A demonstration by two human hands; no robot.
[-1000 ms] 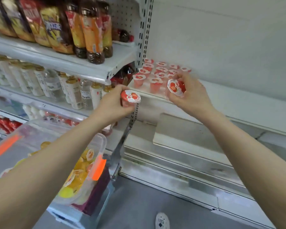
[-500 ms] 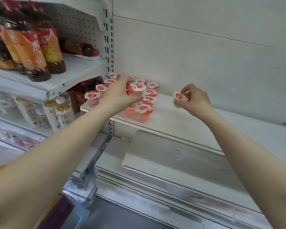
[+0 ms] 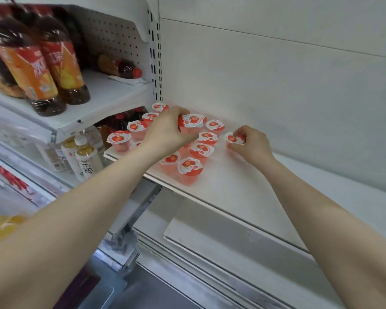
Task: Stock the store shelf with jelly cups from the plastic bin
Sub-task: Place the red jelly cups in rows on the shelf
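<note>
Clasping jelly cup (image 3: 191, 122) in left grip (image 3: 165, 132) over cluster (image 3: 201, 150), pinching second cup (image 3: 233, 139) in right grip (image 3: 252, 143) at three o'clock, likely to extend it

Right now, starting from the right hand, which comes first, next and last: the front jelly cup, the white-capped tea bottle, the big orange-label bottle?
1. The front jelly cup, just left of the right hand, on the same shelf.
2. The white-capped tea bottle, farther left, in the next bay.
3. The big orange-label bottle, far left, on the upper shelf.
</note>
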